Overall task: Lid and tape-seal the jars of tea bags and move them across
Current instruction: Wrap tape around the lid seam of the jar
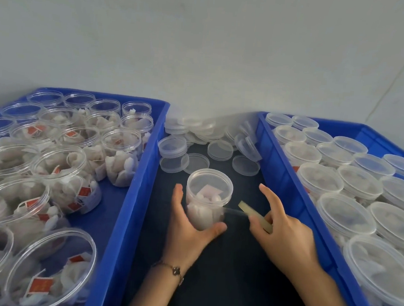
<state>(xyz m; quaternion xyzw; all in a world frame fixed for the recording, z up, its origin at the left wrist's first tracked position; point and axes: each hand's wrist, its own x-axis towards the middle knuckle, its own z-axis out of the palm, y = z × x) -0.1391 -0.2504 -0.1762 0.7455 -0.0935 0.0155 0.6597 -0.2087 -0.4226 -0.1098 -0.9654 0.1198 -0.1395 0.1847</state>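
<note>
A clear lidded jar of tea bags [207, 197] stands on the dark table between two blue trays. My left hand [189, 227] grips its lower body, thumb in front and fingers behind. My right hand [284, 231] holds a roll of clear tape [255, 215], edge-on, just right of the jar. A strip of tape stretches from the roll to the jar's side below the lid. The left blue tray [129, 195] holds several open jars of tea bags [120, 155]. The right blue tray [288, 192] holds several lidded jars [347, 214].
A pile of loose clear lids [198, 138] lies on the table behind the jar, between the trays. A pale wall rises right behind the trays. The dark table surface [222, 276] shows between my forearms.
</note>
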